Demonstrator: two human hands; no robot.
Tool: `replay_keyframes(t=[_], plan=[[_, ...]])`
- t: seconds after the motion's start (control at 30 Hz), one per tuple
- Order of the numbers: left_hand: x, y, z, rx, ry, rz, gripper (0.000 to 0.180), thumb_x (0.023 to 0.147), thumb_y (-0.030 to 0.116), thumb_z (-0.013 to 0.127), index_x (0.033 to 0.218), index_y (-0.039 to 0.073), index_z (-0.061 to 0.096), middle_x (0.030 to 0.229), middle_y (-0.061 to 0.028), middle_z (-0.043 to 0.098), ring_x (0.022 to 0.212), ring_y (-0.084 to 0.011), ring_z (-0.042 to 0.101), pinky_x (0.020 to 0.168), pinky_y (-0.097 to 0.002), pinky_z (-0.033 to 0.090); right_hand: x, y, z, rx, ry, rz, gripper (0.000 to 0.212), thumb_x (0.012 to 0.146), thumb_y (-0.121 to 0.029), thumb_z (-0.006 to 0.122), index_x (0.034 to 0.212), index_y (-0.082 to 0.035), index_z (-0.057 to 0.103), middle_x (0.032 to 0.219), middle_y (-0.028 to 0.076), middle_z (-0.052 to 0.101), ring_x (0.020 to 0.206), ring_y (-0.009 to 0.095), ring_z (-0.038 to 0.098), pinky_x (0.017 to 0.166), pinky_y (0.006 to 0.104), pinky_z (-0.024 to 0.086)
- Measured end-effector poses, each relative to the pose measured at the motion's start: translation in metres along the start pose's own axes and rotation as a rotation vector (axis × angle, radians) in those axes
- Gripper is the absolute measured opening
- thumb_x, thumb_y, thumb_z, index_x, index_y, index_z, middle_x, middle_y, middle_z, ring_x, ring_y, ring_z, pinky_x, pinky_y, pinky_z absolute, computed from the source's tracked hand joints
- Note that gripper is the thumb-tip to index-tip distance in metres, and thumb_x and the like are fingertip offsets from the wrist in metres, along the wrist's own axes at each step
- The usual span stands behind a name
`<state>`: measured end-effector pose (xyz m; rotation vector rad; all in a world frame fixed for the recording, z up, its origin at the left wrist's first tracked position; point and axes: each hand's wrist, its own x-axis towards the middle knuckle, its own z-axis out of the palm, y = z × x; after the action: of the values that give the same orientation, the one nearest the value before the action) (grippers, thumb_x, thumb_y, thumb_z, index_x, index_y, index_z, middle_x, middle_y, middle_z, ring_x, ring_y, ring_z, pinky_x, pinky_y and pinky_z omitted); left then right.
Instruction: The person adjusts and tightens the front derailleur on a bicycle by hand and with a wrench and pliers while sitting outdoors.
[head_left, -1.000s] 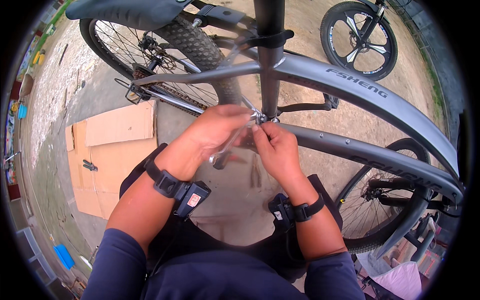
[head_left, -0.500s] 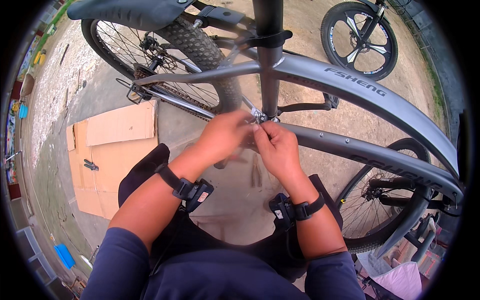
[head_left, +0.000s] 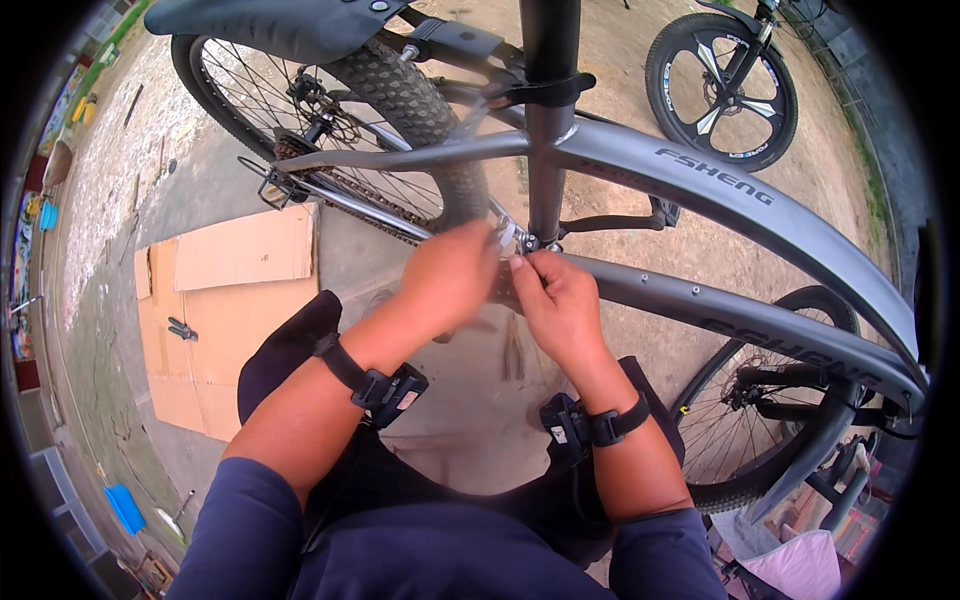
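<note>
Grey concrete ground (head_left: 440, 410), browner and dustier at far right. At left, flat on it, cardboard (head_left: 245, 345), small dark tool (head_left: 182, 329) on top. Near centre, slim two-handled tool (head_left: 513, 350). Near left, blue container (head_left: 125, 510). Far right, upright bicycle wheel (head_left: 724, 100).

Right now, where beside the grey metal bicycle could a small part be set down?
Bare: brown cardboard sheet, right of its small dark tool; grey concrete strip between that sheet and the black rear tyre. Crowded: the frame's lower joint, beside the left hand and right hand.
</note>
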<state>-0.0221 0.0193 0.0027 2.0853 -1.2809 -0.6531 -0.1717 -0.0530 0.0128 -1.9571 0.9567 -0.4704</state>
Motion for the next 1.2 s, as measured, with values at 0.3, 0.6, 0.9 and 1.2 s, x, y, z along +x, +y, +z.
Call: replay_keyframes(t=[0.3,0.6,0.9,1.2], plan=[[-0.002,0.001,-0.021,-0.087,-0.146,0.034,0.026,0.09,0.019,0.06,0.108,0.001,0.066,0.084,-0.0201,0.068,0.076,-0.0342,0.067,0.07,-0.0406,0.051,-0.012,0.002,-0.002,0.227,-0.078,0.12,0.025,0.096,-0.023,0.061,0.091,0.0,0.069,0.075,0.015,0.065,0.07,0.02,0.062,0.068,0.0356,0.05],[0.0,0.005,-0.027,-0.163,-0.196,-0.021,0.026,0.09,0.016,0.06,0.108,-0.001,0.066,0.084,-0.0153,0.069,0.074,-0.0234,0.065,0.07,-0.0355,0.051,-0.006,0.011,-0.024,0.125,-0.069,0.196,0.02,0.091,-0.019,0.066,0.085,0.0,0.066,0.07,0.011,0.064,0.063,0.017,0.057,0.064,0.0308,0.047],[0.003,0.004,-0.022,-0.381,-0.179,-0.097,0.031,0.094,0.017,0.062,0.118,-0.004,0.063,0.088,-0.0077,0.069,0.08,-0.0085,0.061,0.072,-0.0275,0.05,0.005,0.02,-0.032,-0.122,0.087,-0.114,0.055,0.079,-0.012,0.073,0.128,-0.002,0.053,0.12,0.019,0.061,0.105,0.032,0.062,0.085,0.0381,0.052],[0.013,0.007,-0.008,-0.657,-0.261,-0.182,0.032,0.095,0.016,0.064,0.122,-0.001,0.062,0.1,-0.0055,0.068,0.085,-0.0098,0.063,0.076,-0.0274,0.052,0.011,0.022,-0.023,-0.197,-0.025,-0.088,0.086,0.073,-0.014,0.081,0.145,0.0,0.037,0.126,0.023,0.061,0.114,0.04,0.061,0.095,0.0437,0.051]])
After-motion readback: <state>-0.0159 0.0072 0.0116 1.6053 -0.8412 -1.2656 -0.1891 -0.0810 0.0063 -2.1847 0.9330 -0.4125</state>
